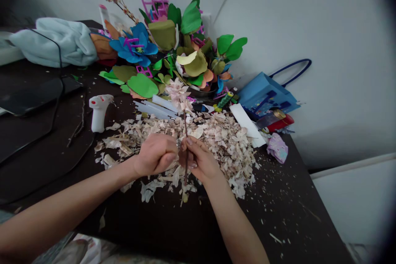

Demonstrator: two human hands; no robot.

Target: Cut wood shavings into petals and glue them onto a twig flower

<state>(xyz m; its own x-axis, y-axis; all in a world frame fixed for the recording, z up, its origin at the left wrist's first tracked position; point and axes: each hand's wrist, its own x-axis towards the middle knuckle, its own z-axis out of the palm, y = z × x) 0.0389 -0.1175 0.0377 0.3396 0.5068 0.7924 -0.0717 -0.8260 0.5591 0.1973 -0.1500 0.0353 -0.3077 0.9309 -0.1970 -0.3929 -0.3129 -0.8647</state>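
Apparently, in the head view, the work is partway: the thin brown woody stem (185,126) bears a ruffled pale-pink papery blossom (178,94) at its far end, its lower length looking bare. Of the hands, the right hand (198,157) pinches the stem above the dark smooth desk (287,206); the left hand (157,153) curls closed just left, contents hidden. Crinkled beige papery flakes (224,144) lie heaped beneath, apparently unused.
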